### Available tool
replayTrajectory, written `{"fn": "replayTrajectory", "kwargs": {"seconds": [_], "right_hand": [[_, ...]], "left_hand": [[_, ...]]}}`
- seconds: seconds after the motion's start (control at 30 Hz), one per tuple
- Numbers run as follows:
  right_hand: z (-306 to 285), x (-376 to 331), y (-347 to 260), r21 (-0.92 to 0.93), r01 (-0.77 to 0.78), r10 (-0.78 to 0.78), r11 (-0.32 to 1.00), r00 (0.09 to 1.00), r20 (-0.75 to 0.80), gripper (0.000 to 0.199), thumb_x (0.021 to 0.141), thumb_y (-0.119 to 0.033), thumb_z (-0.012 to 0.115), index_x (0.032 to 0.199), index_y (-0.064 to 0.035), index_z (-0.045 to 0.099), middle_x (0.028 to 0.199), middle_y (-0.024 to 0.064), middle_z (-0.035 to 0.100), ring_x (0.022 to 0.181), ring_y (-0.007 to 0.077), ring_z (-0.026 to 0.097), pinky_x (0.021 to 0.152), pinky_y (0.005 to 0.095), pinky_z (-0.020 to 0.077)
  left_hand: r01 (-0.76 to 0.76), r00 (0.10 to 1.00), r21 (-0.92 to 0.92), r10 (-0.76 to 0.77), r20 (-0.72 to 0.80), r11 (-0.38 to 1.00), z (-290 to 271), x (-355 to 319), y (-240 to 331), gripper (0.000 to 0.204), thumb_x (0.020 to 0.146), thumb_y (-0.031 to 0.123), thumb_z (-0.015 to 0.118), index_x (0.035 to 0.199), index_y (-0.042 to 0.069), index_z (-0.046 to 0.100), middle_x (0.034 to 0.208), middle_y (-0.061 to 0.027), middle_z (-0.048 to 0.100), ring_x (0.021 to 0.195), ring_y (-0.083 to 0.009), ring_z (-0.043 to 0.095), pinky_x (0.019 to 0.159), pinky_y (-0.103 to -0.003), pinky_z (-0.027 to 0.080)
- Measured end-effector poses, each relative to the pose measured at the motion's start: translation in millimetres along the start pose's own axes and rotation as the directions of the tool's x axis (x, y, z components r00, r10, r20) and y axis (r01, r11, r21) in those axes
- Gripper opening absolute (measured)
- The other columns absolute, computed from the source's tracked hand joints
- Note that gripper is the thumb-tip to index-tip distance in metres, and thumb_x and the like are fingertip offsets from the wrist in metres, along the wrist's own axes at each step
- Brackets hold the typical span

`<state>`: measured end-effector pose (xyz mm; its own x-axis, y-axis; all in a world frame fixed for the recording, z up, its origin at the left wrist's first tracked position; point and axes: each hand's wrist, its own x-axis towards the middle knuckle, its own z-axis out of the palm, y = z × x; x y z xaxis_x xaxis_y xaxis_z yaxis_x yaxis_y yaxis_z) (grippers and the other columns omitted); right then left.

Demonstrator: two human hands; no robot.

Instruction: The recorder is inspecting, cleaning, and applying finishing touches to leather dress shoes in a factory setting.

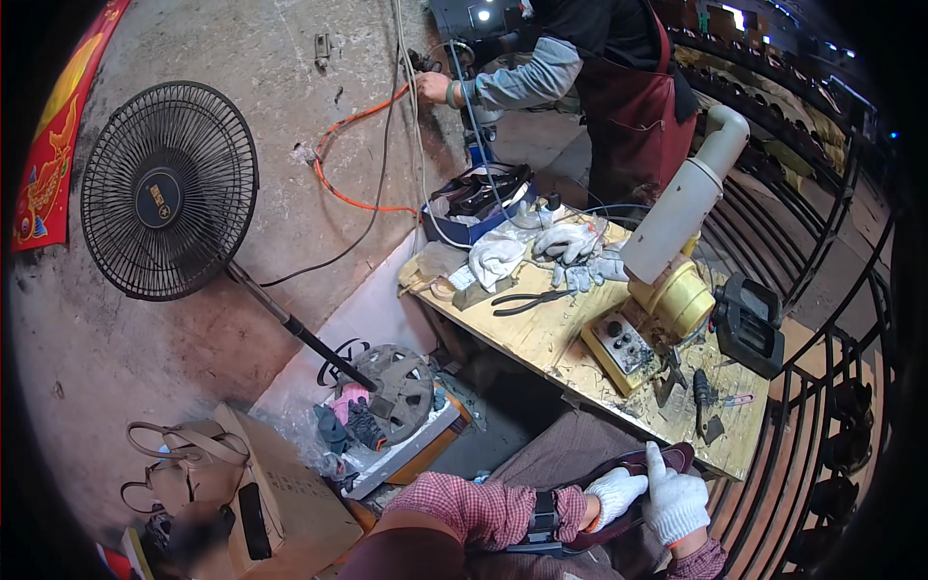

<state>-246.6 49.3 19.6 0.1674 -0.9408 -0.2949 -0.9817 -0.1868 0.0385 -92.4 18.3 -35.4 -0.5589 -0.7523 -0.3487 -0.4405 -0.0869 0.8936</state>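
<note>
In my lap lies a dark maroon shoe (pixel 681 454), partly covered by my hands. My left hand (pixel 616 495), in a white knit glove, is closed on its upper side, with the fingertips hidden. My right hand (pixel 674 505) wears a similar glove and grips the shoe's right side, its index finger stretched along the shoe and the other fingers curled. Just beyond my hands is the wooden workbench (pixel 570 353). On it stand a yellow machine housing (pixel 675 302) with a grey duct (pixel 681 213) and a control box (pixel 622 350) with knobs.
Black-handled pliers (pixel 532 302), white gloves (pixel 568 242) and a black-handled tool (pixel 701 398) lie on the bench. A blue bin (pixel 474 227) stands behind it. A fan (pixel 169 193) and cardboard box (pixel 300 498) are left, racks (pixel 822 358) right. A co-worker in a red apron (pixel 633 121) stands beyond.
</note>
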Motion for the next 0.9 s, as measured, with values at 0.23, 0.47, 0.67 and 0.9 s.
{"fn": "replayTrajectory", "kwargs": {"seconds": [0.23, 0.47, 0.67, 0.9], "right_hand": [[13.1, -0.6, 0.4, 0.032, -0.041, 0.043, 0.999, 0.997, -0.063, 0.084, 0.082, -0.021, 0.07, 0.16, -0.009, 0.041, 0.089, 0.0168, 0.074, 0.074, 0.0352, 0.073, 0.065, 0.0491, 0.0565], [-5.9, -9.4, 7.6, 0.288, 0.004, 0.057, 0.957, 0.978, -0.202, 0.073, 0.087, -0.016, 0.07, 0.156, -0.0106, 0.049, 0.078, 0.0185, 0.071, 0.071, 0.0387, 0.071, 0.065, 0.0503, 0.0566], [19.2, -28.0, 24.3, 0.725, 0.123, 0.208, 0.678, 0.914, -0.35, 0.05, 0.103, -0.023, 0.063, 0.151, -0.0095, 0.055, 0.108, 0.0226, 0.074, 0.096, 0.0421, 0.072, 0.085, 0.0471, 0.0574], [8.4, -45.6, 2.3, 0.921, 0.019, 0.377, 0.389, 0.909, -0.178, 0.067, 0.094, 0.006, 0.064, 0.157, -0.0076, 0.05, 0.136, 0.0187, 0.07, 0.125, 0.0263, 0.07, 0.111, 0.0334, 0.0521]], "left_hand": [[0.124, 0.992, -0.074, -0.124, 0.006, 0.99, 15.3, 17.5, -22.8, 0.026, 0.102, 0.024, 0.052, 0.104, 0.005, 0.07, 0.089, -0.0252, 0.07, 0.072, -0.0409, 0.063, 0.066, -0.048, 0.049], [-0.278, 0.96, 0.35, 0.274, 0.061, 0.895, -14.7, -1.0, 0.3, 0.027, 0.089, 0.012, 0.067, 0.115, 0.009, 0.07, 0.081, -0.0214, 0.07, 0.068, -0.0334, 0.07, 0.063, -0.045, 0.054], [0.443, 0.896, -0.782, -0.172, 0.41, 0.438, -18.7, -0.8, -18.5, 0.031, 0.108, 0.016, 0.047, 0.128, -0.001, 0.065, 0.118, -0.0148, 0.073, 0.11, -0.0242, 0.073, 0.093, -0.036, 0.06], [-0.634, 0.768, 0.244, 0.634, 0.086, 0.734, -43.7, -10.4, -23.3, 0.039, 0.086, -0.011, 0.065, 0.123, 0.0, 0.068, 0.111, -0.0166, 0.073, 0.107, -0.0345, 0.072, 0.093, -0.04, 0.058]]}}
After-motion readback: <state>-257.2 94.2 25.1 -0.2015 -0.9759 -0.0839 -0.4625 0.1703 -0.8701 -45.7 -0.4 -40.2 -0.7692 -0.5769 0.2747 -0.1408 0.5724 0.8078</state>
